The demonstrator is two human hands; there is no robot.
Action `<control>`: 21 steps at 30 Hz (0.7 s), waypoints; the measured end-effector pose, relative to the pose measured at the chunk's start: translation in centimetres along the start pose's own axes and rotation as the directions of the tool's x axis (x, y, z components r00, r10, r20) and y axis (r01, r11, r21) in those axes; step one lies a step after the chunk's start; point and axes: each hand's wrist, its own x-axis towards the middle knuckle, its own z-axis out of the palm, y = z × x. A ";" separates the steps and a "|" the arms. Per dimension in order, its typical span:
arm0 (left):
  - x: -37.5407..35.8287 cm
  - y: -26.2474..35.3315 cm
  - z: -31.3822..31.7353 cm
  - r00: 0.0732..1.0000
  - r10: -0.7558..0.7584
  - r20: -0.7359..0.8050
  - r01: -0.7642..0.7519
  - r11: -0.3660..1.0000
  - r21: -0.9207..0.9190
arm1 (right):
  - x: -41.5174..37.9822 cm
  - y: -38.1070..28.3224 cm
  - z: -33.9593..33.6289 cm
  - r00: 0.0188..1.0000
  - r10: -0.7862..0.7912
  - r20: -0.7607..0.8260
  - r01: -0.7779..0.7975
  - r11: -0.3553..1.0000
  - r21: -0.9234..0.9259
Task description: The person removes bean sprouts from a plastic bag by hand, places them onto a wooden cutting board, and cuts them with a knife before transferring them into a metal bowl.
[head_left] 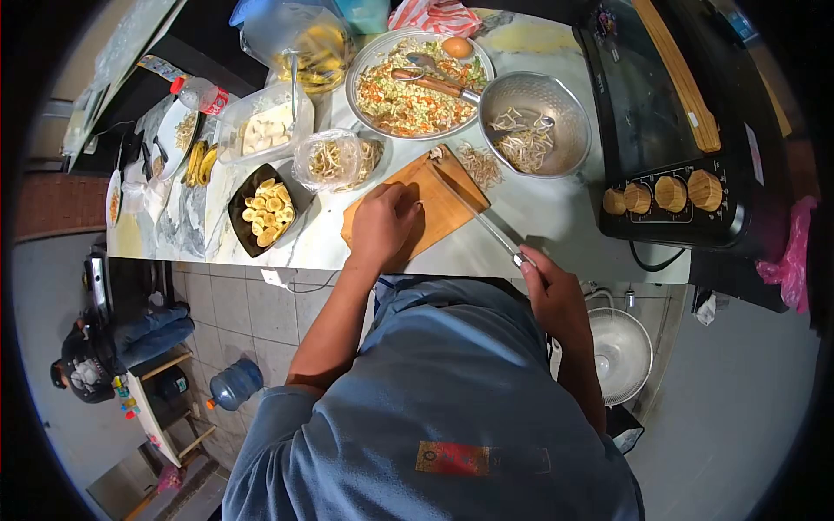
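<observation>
My right hand [553, 295] grips the handle of a knife [473, 211], whose long blade reaches to the left across the wooden cutting board [452, 224]. My left hand [382, 226] rests on the board's left part with its fingers curled; what lies under the fingertips is too small and hidden to make out. A small brownish piece [436, 154] lies at the board's far edge, near the blade's tip. Just beyond the board is a loose pile of bean sprouts [480, 165]. More sprouts lie in a hammered metal bowl [569, 108], along with a spoon.
A round tray [354, 91] of chopped vegetables holds an egg [457, 47] and a wooden-handled utensil. Left are a bag of sprouts [328, 162], a black bowl [246, 193] of banana slices and a plastic container [228, 143]. An oven [673, 187] stands right. A person [91, 369] sits far left.
</observation>
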 end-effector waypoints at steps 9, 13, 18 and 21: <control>-0.3 -0.8 0.5 0.994 0.085 -0.070 -0.077 0.992 0.104 | 0.0 -0.7 0.8 0.991 -0.127 0.050 0.129 0.991 -0.034; -0.6 -0.7 1.0 0.991 0.082 -0.108 -0.068 0.990 0.122 | 0.0 -0.9 1.1 0.990 -0.136 0.049 0.138 0.988 -0.064; -0.5 -0.4 1.0 0.985 0.093 -0.148 -0.071 0.987 0.145 | -0.1 -1.4 0.9 0.993 -0.094 0.073 0.101 0.991 -0.091; -0.6 -0.5 1.1 0.984 0.090 -0.157 -0.064 0.984 0.164 | -0.1 -1.5 0.9 0.994 -0.076 0.085 0.084 0.992 -0.095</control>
